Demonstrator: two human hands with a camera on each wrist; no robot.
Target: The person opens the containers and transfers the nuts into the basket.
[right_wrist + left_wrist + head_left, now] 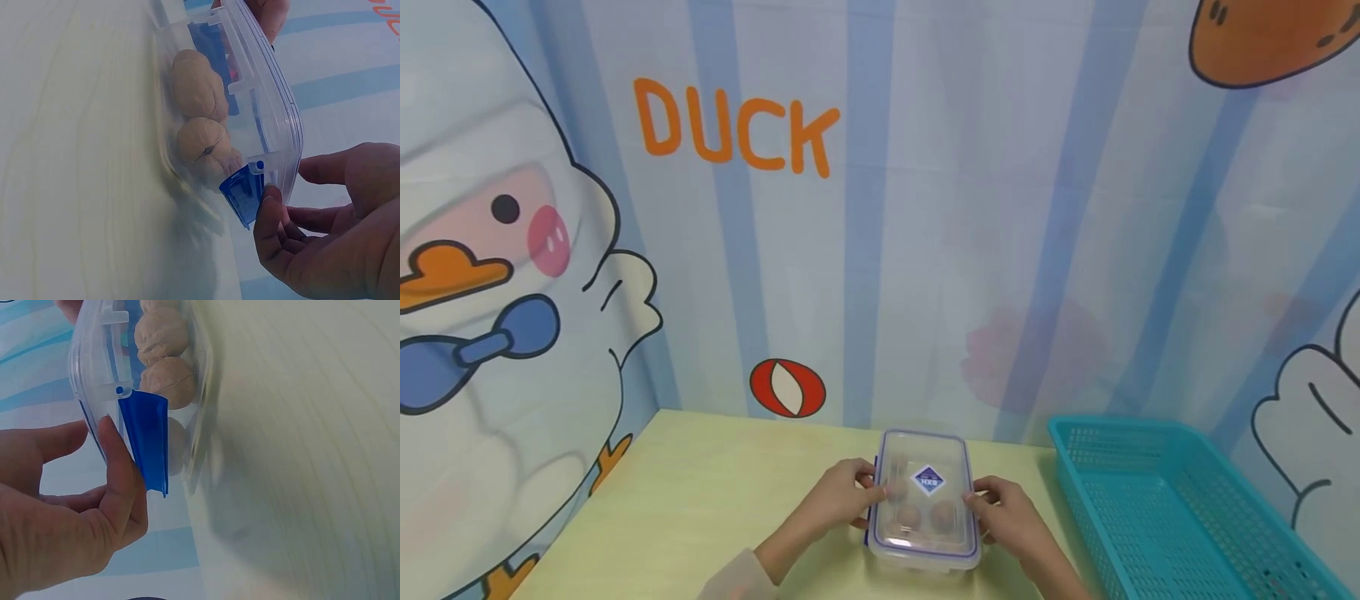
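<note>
A clear plastic food container (921,563) with a purple-edged lid (925,450) stands on the table in front of me. Several walnuts (199,140) lie inside it, visible through the wall. My left hand (842,502) pinches the lid's left edge, thumb on top and fingers beneath. On the opposite edge, my right hand (1011,518) pinches the lid in the same way. Blue side latches hang swung outward from the lid: the left latch (147,442) beside the left fingers, the right latch (244,194) beside the right fingertips.
A turquoise plastic basket (1078,492) stands on the right side of the pale yellow table (715,475). Behind the table hangs a striped cloth backdrop (925,250) with duck drawings.
</note>
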